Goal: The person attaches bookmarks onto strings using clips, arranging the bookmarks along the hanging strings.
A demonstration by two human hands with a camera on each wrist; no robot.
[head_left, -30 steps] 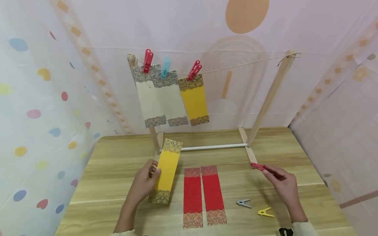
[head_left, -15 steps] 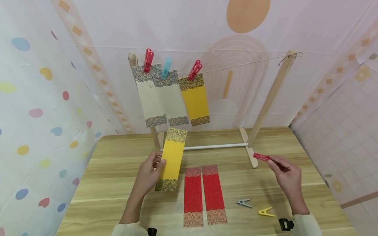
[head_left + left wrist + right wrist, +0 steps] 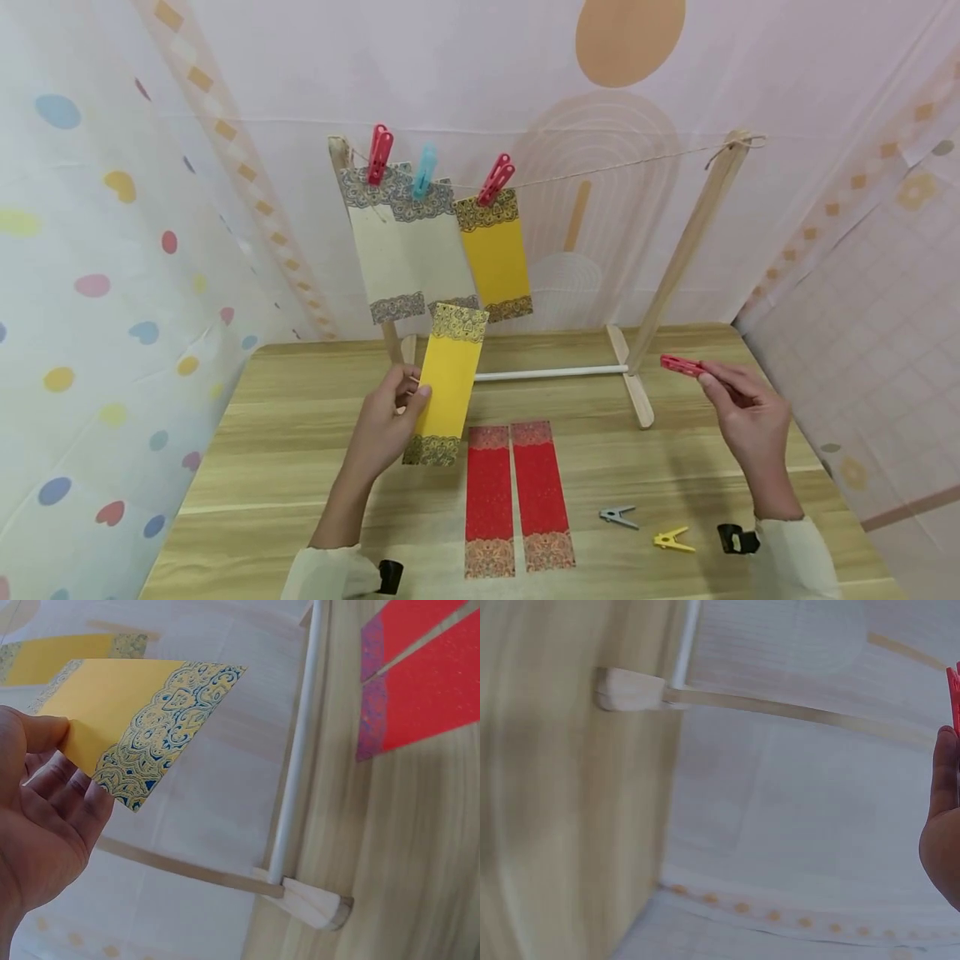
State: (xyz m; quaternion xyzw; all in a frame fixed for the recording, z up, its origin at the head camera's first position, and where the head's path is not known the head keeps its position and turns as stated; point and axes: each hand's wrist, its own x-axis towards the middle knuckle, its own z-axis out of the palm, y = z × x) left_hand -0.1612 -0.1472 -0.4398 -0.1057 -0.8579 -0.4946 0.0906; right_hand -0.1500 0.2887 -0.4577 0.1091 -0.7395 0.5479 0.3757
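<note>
My left hand (image 3: 390,421) pinches a yellow paper card (image 3: 450,379) with patterned ends by its left edge, thumb in front. The card is raised above the table, its top overlapping the hanging cards in the head view. In the left wrist view the same card (image 3: 105,697) tilts away from the thumb. My right hand (image 3: 750,417) pinches a red clothespin (image 3: 681,365) between thumb and fingers, right of the wooden stand. Only the edge of that clothespin (image 3: 954,694) shows in the right wrist view. Two red cards (image 3: 490,500) lie side by side on the table.
A string (image 3: 600,171) spans two wooden posts (image 3: 686,250). Two cream cards (image 3: 382,250) and a yellow card (image 3: 498,258) hang from it by red and blue clothespins (image 3: 423,171). A white rod (image 3: 551,372) joins the stand's feet. Grey (image 3: 618,517) and yellow clothespins (image 3: 673,539) lie at front right.
My left hand has lifted the yellow card upward and slightly right. My right hand has risen and moved right with the red clothespin. The hanging cards stay as they were.
</note>
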